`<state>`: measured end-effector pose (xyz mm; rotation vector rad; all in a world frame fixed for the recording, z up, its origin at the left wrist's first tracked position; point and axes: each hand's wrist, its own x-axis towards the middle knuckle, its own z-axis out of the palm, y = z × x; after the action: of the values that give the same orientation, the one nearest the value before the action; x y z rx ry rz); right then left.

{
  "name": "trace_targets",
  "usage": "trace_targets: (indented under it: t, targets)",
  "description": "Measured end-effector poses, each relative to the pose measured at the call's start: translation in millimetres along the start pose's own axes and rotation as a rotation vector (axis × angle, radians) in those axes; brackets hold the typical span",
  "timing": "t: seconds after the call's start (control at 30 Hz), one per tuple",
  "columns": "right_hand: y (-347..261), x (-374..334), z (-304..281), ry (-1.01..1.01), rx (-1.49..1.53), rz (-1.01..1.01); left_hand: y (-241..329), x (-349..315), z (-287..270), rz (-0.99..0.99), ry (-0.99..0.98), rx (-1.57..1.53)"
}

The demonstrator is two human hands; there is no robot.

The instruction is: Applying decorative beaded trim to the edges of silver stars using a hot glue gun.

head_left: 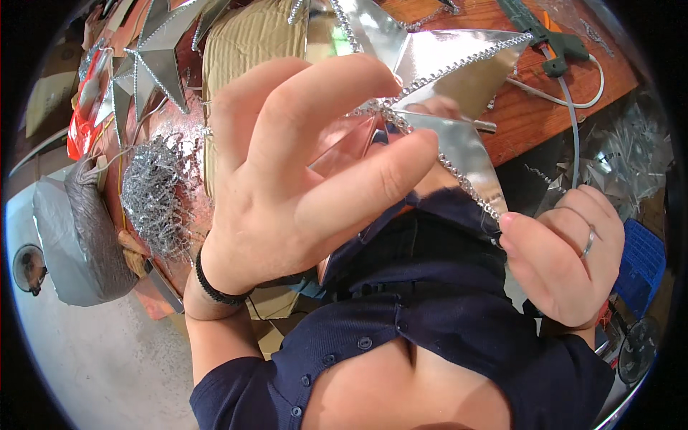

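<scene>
A mirror-like silver star (430,61) lies in front of me, its ridges edged with silver beaded trim (462,179). My left hand (276,168) arches over the star, thumb and index finger closing on the trim near the middle. My right hand (566,261), with a ring on one finger, pinches the trim's loose end beside the tip of the star's lower-right arm. Between the hands, the trim runs along that arm's edge. Part of the star is hidden behind my left hand.
A dark green glue gun (541,32) with a white cord (598,82) rests on the wooden table (605,54). On the left are a tangled silver trim pile (159,193), other silver stars (154,54) and a grey plastic bag (86,247). Ribbed cardboard (244,46) lies beneath my left hand.
</scene>
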<state>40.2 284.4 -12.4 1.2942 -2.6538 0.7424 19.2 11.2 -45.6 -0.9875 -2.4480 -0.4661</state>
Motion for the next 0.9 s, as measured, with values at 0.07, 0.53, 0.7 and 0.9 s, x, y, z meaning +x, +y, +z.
trace_targets:
  t: [0.07, 0.53, 0.7, 0.9]
  targets:
    - [0.6, 0.0, 1.6, -0.005, -0.003, -0.003, 1.3, 1.2, -0.7, -0.008, -0.008, -0.030]
    - [3.3, -0.9, 1.9, 0.007, -0.022, -0.026, 2.0, 4.7, -3.3, -0.058, -0.055, -0.115]
    - [2.1, -0.1, 1.9, -0.021, -0.014, -0.027, 4.9, 4.9, -4.4, -0.075, -0.048, -0.110]
    - [-1.1, -2.7, 1.5, 0.000, -0.017, -0.008, -0.7, 4.0, -2.6, -0.004, 0.002, -0.072]
